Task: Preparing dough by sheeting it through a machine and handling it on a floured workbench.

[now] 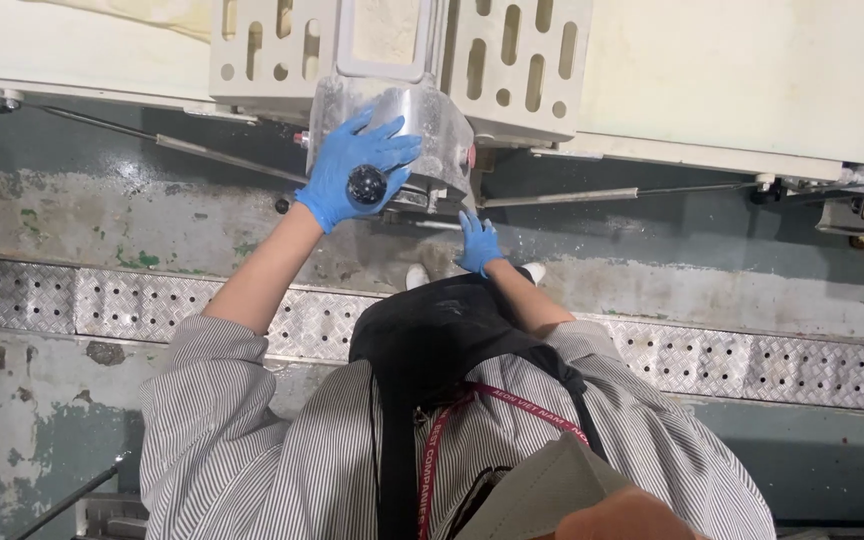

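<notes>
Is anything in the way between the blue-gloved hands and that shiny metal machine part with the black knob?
Nothing visible is. The left hand already rests on the flour-dusted metal housing, with the black knob showing between its fingers. The right hand is lower, under the housing's edge by a thin rod; whether it touches anything cannot be told.
</notes>
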